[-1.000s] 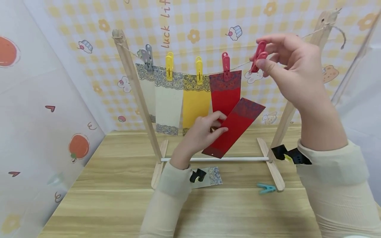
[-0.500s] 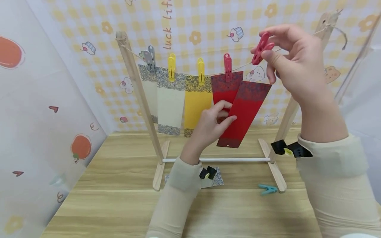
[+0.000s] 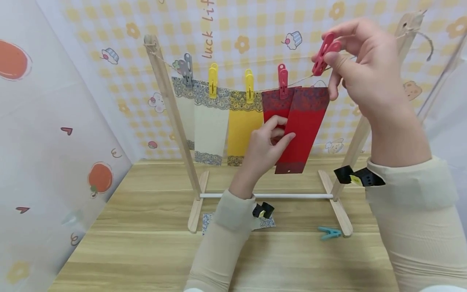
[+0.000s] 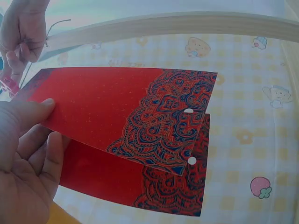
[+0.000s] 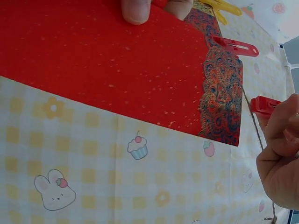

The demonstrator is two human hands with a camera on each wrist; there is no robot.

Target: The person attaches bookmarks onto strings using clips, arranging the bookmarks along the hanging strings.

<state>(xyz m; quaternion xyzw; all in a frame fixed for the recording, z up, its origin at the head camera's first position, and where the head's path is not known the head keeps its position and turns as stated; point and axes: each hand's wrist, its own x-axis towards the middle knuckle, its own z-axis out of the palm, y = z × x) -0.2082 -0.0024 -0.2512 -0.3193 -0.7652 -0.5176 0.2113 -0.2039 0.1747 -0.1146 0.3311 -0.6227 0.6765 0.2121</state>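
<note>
In the head view my left hand (image 3: 264, 148) pinches the left edge of a red card (image 3: 305, 129) with a patterned band at each end. Its top edge is just below the string (image 3: 306, 78), overlapping another red card (image 3: 273, 106) that hangs from a red clothespin (image 3: 283, 81). My right hand (image 3: 375, 69) holds a second red clothespin (image 3: 322, 56) by its handles, at the string above and right of the held card. In the left wrist view the held card (image 4: 93, 93) lies in front of the hanging one, a white hole visible near its patterned end.
Yellow clothespins (image 3: 249, 86) and a grey one (image 3: 187, 71) hold a yellow card (image 3: 245, 129) and pale cards (image 3: 209, 129). Wooden posts (image 3: 175, 117) carry the string. On the table are a blue clothespin (image 3: 330, 232) and a patterned card (image 3: 268, 222), partly behind the left sleeve.
My left hand has raised the red card up and right and turned it closer to upright, beside the hanging red one. My right hand has risen slightly, still holding the clothespin.
</note>
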